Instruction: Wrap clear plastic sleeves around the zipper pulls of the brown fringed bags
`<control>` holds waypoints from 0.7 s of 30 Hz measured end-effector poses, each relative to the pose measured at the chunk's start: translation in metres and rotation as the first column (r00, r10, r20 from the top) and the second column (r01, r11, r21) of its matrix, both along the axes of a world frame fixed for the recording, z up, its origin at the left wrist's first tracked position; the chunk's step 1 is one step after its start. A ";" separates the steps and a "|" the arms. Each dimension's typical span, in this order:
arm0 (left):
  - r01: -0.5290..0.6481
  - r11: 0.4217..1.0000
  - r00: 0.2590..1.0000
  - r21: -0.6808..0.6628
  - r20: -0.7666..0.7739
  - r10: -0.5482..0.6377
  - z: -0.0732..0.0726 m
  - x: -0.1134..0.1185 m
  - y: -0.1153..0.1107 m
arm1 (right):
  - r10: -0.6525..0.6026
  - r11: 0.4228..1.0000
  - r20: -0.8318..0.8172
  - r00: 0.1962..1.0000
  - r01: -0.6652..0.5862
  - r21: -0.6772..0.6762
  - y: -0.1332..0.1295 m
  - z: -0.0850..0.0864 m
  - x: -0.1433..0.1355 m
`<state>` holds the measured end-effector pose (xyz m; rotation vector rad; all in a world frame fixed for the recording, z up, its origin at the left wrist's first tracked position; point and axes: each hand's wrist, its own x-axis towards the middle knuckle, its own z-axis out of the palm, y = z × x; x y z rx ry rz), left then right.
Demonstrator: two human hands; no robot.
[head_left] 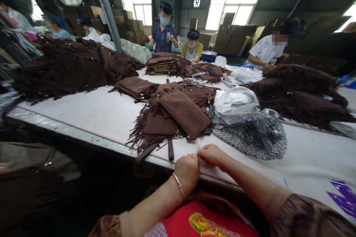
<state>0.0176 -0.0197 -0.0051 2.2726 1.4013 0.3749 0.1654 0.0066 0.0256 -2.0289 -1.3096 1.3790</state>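
Note:
My left hand, with a bracelet at its wrist, is closed at the table's front edge. Touching it, my right hand is closed in a pinch. A small pale, translucent strip shows just above the fingers; its lower end is hidden by them. Right beyond my hands lies a brown fringed pouch on top of other brown pouches, their straps hanging toward the table edge. To the right, a clear plastic bag rests on a black-and-white knitted cloth.
A large heap of brown fringed pieces covers the far left of the table; another heap is at the right. A neat pouch stack stands farther back. Several people work around the table. Purple pieces lie at the right.

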 end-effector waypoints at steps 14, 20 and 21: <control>-0.128 0.988 0.946 -0.087 0.287 0.148 0.010 0.005 0.005 | -0.244 0.965 -0.487 0.839 0.259 -0.037 -0.024 -0.010 0.004; 0.097 0.703 0.555 -0.705 0.624 0.549 0.009 0.006 0.007 | -0.284 0.939 -0.646 0.709 0.342 -0.037 -0.025 -0.022 -0.010; 0.188 0.628 0.461 -0.755 0.632 0.622 0.008 0.006 0.008 | -0.281 0.934 -0.670 0.687 0.355 -0.028 -0.025 -0.023 -0.013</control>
